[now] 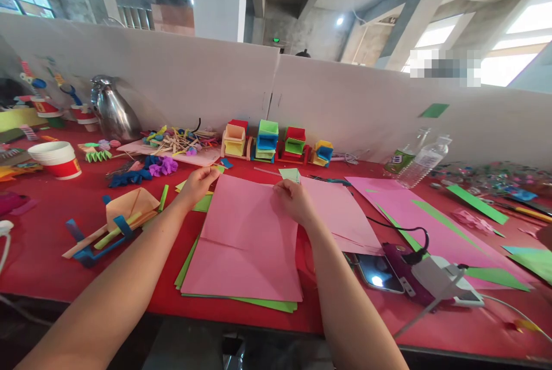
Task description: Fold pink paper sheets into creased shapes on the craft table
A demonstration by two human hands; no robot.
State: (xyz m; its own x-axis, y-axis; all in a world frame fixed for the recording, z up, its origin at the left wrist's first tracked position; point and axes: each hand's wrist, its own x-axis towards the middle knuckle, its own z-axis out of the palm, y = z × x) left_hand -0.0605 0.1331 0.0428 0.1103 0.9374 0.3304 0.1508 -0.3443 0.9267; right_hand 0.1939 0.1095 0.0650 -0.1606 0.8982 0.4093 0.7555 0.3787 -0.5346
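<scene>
A pink paper sheet (250, 243) with a crease across it lies over green sheets (276, 304) at the table's front. At its far left corner, my left hand (200, 186) pinches the edge, fingers closed. My right hand (295, 200) has its fingers closed on the far right part of the same sheet. Just right of that hand is another stack of pink paper (340, 212), and a small pale green piece (290, 175) lies beyond it. Left of my left forearm sits a folded paper model (131, 209) in peach, blue and yellow-green.
Several colourful paper box models (267, 140) stand along the white partition (181, 82). A phone (379, 272) and a purple power strip (401, 272) with cables are at the right. Paper cups (56, 160), a steel jug (114, 108) and bottles (425, 160) stand farther back.
</scene>
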